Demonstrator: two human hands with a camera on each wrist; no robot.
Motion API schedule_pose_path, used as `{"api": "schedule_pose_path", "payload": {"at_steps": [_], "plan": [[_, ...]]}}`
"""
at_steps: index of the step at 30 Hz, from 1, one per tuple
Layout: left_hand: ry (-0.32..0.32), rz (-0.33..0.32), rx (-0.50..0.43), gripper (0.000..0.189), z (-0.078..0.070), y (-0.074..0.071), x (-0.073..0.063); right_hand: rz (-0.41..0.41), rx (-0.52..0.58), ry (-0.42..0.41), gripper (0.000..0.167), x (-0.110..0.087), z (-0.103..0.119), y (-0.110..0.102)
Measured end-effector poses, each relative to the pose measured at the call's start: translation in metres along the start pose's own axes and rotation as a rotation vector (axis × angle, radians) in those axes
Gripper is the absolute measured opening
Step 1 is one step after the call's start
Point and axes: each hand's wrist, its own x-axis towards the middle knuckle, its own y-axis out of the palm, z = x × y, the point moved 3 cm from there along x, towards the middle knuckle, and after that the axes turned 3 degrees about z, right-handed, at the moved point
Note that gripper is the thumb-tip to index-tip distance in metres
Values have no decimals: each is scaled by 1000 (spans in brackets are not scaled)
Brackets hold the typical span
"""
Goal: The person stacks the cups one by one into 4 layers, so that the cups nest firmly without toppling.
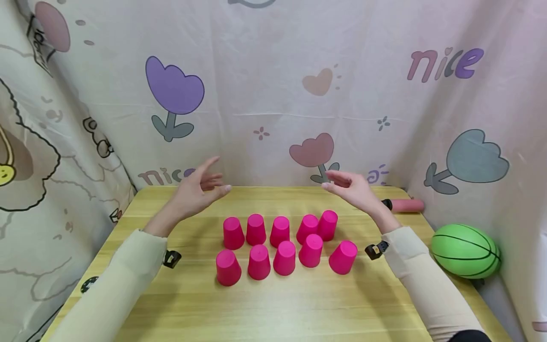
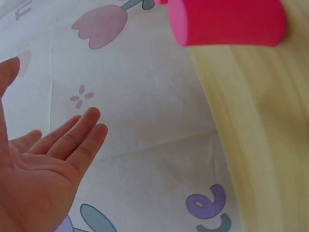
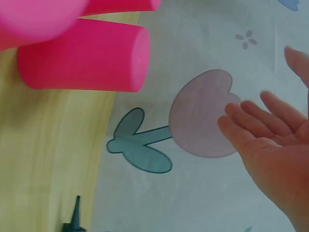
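Pale cream fabric sleeves [image 1: 115, 280] cross the near left and right parts of the light yellow wood-grain table [image 1: 273, 313]. Beyond them the left hand [image 1: 196, 187] and the right hand [image 1: 352, 190] hang above the surface, toward its far edge, well apart from each other. Fingers and thumb stand apart on both, loosely bent, and neither hand holds or touches anything.

Below and between the hands stand ten bright pink, tapered, smooth-walled cups [image 1: 259, 262], probably plastic, in two rough rows of five, roughly midway between the table's left and right edges, the back row nearer the far edge. Each cup looks very light and fairly stiff, though its wall may give under a hard squeeze; breakage seems unlikely. Smooth sides could slide a little, and the taper could let fingers slip upward, so a gentle thumb-and-finger hold low on the wall, near the wider end, should be surest.

All ten look alike: one plain colour, no visible print, upside down with the narrow flat base uppermost. Gaps are uneven; the rightmost two of the back row sit close together, while the front row's rightmost cup stands farther off, toward the table's right edge.
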Motion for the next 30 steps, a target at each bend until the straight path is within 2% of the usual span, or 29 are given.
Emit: {"api": "schedule_pose_path", "payload": {"at_steps": [5, 12, 22, 30], "plan": [[8, 21, -32, 74, 7, 10, -7, 3, 23, 19, 58, -10, -14, -4], [10, 54, -113, 61, 26, 28, -17, 25, 70, 57, 54, -23, -36, -1], [-29, 132, -125, 61, 50, 56, -29, 107, 96, 62, 56, -40, -65, 14], [-35, 175, -113, 65, 60, 68, -35, 137, 106, 75, 61, -43, -78, 24]]}}
